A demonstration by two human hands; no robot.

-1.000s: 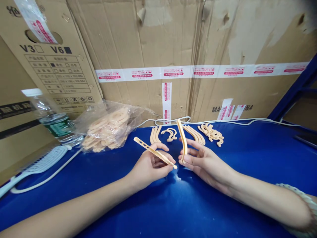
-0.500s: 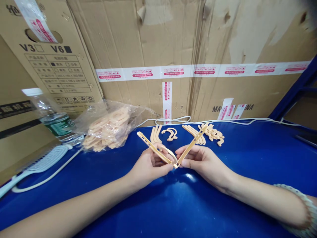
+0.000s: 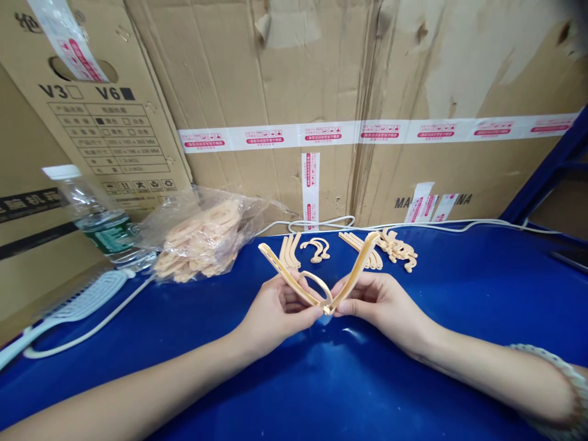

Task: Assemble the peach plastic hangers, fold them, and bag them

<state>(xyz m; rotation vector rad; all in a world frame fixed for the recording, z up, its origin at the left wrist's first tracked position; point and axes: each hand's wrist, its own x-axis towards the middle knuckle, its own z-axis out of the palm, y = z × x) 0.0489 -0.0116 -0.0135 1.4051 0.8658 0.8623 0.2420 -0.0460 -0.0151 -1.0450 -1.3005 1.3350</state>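
Observation:
My left hand (image 3: 280,309) pinches a beige slotted plastic strip (image 3: 282,269) and a thin curved beige piece (image 3: 316,280) near their lower ends. Between the thumb and fingers of my right hand (image 3: 374,303) is a second beige plastic strip (image 3: 357,272), channelled along its length. The two strips meet at the bottom in a V, at a small joint (image 3: 327,309) between my fingertips. Whether they are locked together there I cannot tell. Behind my hands lie straight beige strips (image 3: 290,250), curved hook-like pieces (image 3: 316,250) and more strips (image 3: 353,245).
A heap of small beige pieces (image 3: 399,251) lies at the back right. At the left are a clear bag of beige parts (image 3: 202,236), a water bottle (image 3: 103,226) and a pale blue hairbrush (image 3: 87,300). A white cable (image 3: 432,225) runs along the cardboard (image 3: 257,184) behind the blue tabletop (image 3: 294,392).
Both strips have turned slightly in my fingers, so the right one shows more of its hollow side. My hands stay in nearly the same place.

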